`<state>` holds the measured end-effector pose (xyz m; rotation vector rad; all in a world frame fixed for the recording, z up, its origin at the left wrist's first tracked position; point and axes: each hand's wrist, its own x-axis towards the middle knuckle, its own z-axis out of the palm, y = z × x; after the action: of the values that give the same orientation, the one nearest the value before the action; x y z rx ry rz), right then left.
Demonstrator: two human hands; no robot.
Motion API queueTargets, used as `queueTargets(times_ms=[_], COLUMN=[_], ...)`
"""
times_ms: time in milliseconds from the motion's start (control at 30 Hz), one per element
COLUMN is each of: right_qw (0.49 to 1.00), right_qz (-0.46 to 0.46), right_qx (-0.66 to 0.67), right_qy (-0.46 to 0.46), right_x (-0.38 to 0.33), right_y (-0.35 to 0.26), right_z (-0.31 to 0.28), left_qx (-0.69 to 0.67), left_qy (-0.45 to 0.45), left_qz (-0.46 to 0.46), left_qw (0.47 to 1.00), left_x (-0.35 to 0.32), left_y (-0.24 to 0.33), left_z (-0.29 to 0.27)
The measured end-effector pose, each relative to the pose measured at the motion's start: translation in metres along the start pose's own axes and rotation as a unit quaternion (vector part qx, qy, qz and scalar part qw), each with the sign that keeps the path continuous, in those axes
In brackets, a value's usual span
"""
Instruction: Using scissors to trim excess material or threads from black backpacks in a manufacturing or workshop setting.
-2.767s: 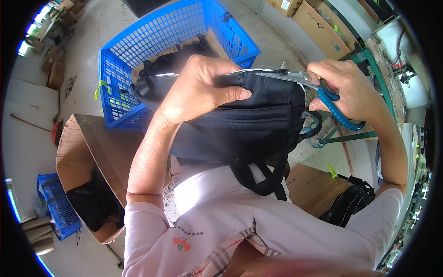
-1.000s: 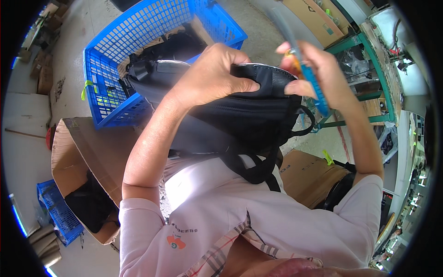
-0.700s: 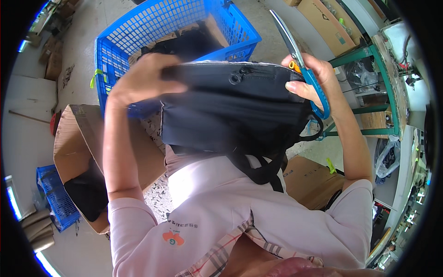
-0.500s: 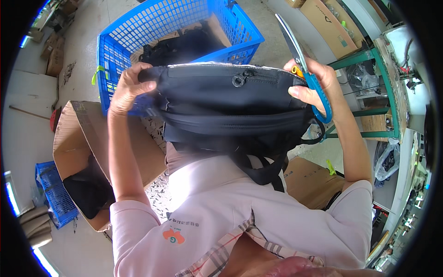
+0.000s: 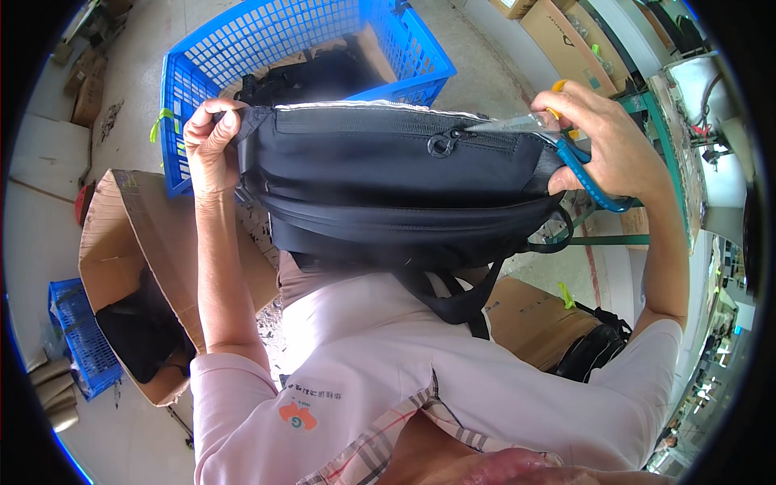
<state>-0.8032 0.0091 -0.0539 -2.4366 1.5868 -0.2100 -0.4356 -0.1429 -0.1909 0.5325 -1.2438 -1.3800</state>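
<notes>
Black bag [image 5: 388, 166], in the head view, is held up in front of the person's belly, between the two hands. Its long way runs from left to right. Left hand [image 5: 212, 145] pinches its left end. Right hand [image 5: 614, 153] holds scissors [image 5: 572, 160] near its right end, with the blades pointing left. The tips are just beside the zip pull [image 5: 440, 146], so the right hand is nearer to it; I can't tell if they touch. Blue basket [image 5: 432, 82] is past the bag's far edge.

I see no writing on the bag. White shirt [image 5: 356, 372] has an orange badge [image 5: 298, 415] and small dark print. Brown carton [image 5: 529, 319] has faint marks.
</notes>
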Motion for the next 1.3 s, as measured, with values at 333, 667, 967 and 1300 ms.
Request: queueTargets(times_ms=[333,667,967,1300], right_qw=[0.993,0.995,0.998,0.996], right_qz=[-0.081,-0.072,0.02,-0.019], right_qx=[-0.08,-0.075,-0.032,-0.073], right_qy=[-0.015,-0.009,-0.057,-0.046], right_x=[0.01,0.0,0.003,0.006], right_y=[-0.004,0.001,-0.012,-0.008], right_z=[-0.007,0.009,0.001,0.005], left_qx=[0.017,-0.002,-0.014,-0.002], left_qy=[-0.031,-0.019,-0.02,-0.038], left_qz=[-0.007,-0.027,-0.031,-0.029], left_qw=[0.999,0.999,0.999,0.999], left_x=[-0.003,0.0,-0.002,-0.003], left_y=[-0.002,-0.006,-0.009,-0.016], left_z=[-0.007,0.005,-0.003,-0.011])
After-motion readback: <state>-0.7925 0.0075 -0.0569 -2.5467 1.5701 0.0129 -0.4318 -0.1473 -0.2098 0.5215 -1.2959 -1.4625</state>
